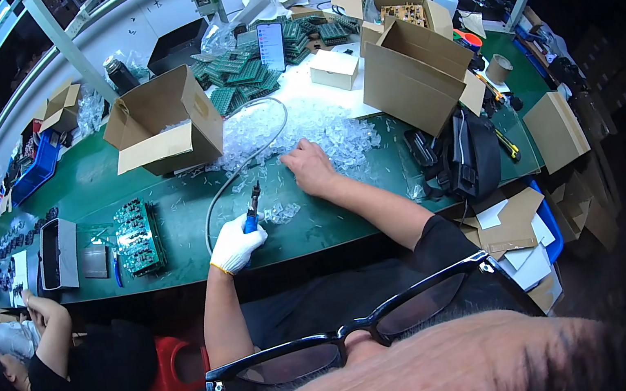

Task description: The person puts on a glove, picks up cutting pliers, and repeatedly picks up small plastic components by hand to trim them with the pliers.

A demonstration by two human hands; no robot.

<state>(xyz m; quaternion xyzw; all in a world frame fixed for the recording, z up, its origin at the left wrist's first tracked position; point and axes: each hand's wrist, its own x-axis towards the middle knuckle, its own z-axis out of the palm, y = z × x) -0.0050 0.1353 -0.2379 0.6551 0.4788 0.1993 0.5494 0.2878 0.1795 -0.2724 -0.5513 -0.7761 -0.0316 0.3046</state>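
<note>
My left hand [235, 246], in a white glove, is closed around a pair of blue-handled air nippers [252, 216]. Their dark metal jaws point away from me, over the green bench [191, 208]. A thin grey hose [236, 170] curves from beside that hand toward a heap of small clear plastic pieces [335, 127]. At the near edge of this heap is my bare right hand [310, 168], its fingers bent together; what is between the fingertips is too small to make out. A few clear pieces [281, 213] lie apart, just right of the nippers.
Open cardboard boxes [162, 125] [416, 79] flank the heap. Behind it are stacked green circuit boards [242, 70], a phone [272, 47] and a small white box [335, 67]. A black bag [474, 156] lies right. Another board assembly [139, 237] stands left; a co-worker [75, 359] sits beyond.
</note>
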